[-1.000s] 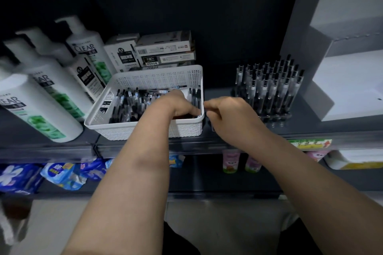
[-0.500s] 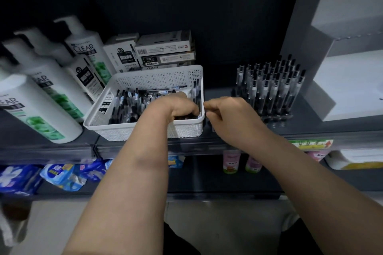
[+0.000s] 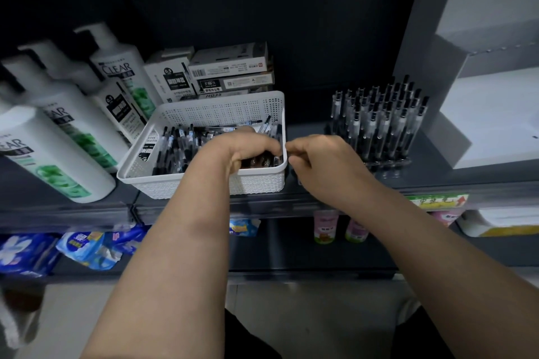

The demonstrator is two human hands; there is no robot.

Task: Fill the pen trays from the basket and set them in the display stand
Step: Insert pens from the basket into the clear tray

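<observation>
A white perforated basket (image 3: 210, 114) on the dark shelf holds several loose black-and-clear pens (image 3: 178, 146). My left hand (image 3: 248, 148) reaches into the basket's front right corner with its fingers curled down around a bunch of pens. Just outside the basket's right wall is my right hand (image 3: 318, 163), fingers curled and thumb against the forefinger; whatever lies under it is hidden. To the right stands a clear pen tray (image 3: 376, 128) packed with upright pens. At the far right is the white stepped display stand (image 3: 493, 114).
White shampoo pump bottles (image 3: 58, 137) crowd the shelf left of the basket. Stacked pen boxes (image 3: 230, 73) sit behind it. The shelf below holds blue packets (image 3: 87, 248) and small pink bottles (image 3: 325, 227). A green price tag (image 3: 437, 201) hangs on the shelf edge.
My left hand has curled its fingers tighter over the pens in the basket's corner. My right hand has stayed beside the basket.
</observation>
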